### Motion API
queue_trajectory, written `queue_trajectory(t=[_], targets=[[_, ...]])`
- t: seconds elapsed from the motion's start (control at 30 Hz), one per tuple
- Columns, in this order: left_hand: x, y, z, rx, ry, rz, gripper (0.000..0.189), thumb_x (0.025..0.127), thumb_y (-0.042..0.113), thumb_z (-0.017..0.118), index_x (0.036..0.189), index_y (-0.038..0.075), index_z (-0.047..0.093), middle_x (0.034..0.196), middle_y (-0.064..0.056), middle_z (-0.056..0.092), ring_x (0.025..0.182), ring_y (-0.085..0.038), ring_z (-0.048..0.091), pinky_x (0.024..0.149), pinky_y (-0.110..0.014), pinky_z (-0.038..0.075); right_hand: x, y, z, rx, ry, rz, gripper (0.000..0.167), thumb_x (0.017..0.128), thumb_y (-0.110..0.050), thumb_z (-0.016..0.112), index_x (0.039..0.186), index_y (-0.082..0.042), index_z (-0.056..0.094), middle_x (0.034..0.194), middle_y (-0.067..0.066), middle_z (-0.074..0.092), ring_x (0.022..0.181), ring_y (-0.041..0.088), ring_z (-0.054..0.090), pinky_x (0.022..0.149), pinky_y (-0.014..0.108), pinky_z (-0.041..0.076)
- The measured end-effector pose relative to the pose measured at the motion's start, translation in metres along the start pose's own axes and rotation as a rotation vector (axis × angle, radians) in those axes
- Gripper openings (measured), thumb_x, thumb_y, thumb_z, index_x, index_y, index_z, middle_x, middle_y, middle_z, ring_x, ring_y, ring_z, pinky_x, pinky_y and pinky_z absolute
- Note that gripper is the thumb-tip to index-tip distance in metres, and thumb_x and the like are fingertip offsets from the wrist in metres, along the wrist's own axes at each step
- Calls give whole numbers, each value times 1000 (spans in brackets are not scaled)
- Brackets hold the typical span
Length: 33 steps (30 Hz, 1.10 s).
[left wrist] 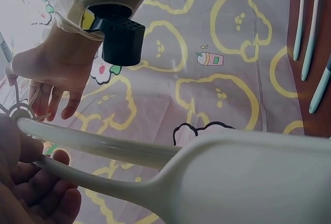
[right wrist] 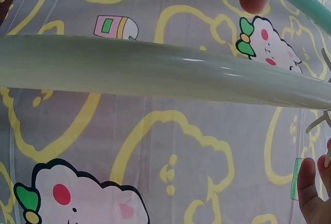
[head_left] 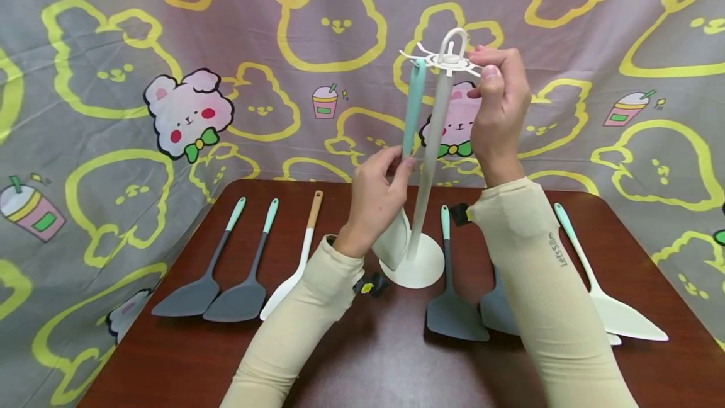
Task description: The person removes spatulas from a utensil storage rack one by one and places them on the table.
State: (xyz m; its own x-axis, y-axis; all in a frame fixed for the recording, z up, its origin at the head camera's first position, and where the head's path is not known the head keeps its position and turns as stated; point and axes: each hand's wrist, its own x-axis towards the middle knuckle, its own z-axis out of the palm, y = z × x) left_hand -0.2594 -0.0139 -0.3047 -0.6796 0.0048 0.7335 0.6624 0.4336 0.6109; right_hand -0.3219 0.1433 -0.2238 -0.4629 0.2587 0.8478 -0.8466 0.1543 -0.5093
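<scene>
My left hand point(head_left: 376, 191) pinches a white spatula point(head_left: 415, 102) low on its mint handle. The spatula hangs upright, handle end up beside the hooks of a white utensil stand point(head_left: 433, 156). Its broad pale head fills the lower right of the left wrist view, close to the pole. At the top of the stand, my right hand point(head_left: 501, 102) grips one arm of the hook ring point(head_left: 451, 63) between thumb and fingers. The pole tilts slightly, and its round base point(head_left: 425, 274) is on the table. In the right wrist view the pole crosses in front of the curtain.
On the left of the brown table point(head_left: 187, 370) lie two grey spatulas point(head_left: 235, 298) with mint handles and a white one point(head_left: 289, 282) with a wooden-coloured handle. Several more, grey point(head_left: 455, 317) and white point(head_left: 617, 313), lie at right, partly behind my right sleeve. A patterned curtain hangs behind.
</scene>
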Motion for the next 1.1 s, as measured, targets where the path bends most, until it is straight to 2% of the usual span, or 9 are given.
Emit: queue_trajectory(t=[0.3,0.47,0.63,0.93,1.1], targets=[[3,0,-5,-7,38,21,15,96,11,63,103,1,72,86,-10,72,77,-16,69,67,-21,51,0,0,1,6,4,-5,44,83,-34,39,95,-2,67,100,-15,66,115,18,62,67,18,47],[4,2,-8,-16,52,31,16,96,11,63,104,1,72,86,-11,72,79,-18,69,67,-24,53,0,0,1,5,6,-7,44,83,-35,39,95,-3,67,100,-15,66,116,21,62,67,18,47],[4,4,-12,7,67,28,17,95,13,65,104,1,72,85,-11,72,79,-18,69,68,-25,55,0,0,0,3,4,-6,43,83,-35,39,95,-5,67,99,-16,66,115,20,63,67,18,47],[0,3,-22,65,79,14,14,92,18,70,97,4,73,69,-7,62,60,-14,52,56,-22,40,-1,-1,-1,4,2,-7,42,84,-35,39,96,-5,67,100,-15,66,115,15,62,68,18,47],[-2,0,-30,111,88,-11,13,90,18,72,95,6,75,66,-7,64,58,-14,53,54,-22,40,-1,-1,-1,6,0,-9,42,85,-37,40,96,-6,67,101,-14,67,115,15,62,68,18,47]])
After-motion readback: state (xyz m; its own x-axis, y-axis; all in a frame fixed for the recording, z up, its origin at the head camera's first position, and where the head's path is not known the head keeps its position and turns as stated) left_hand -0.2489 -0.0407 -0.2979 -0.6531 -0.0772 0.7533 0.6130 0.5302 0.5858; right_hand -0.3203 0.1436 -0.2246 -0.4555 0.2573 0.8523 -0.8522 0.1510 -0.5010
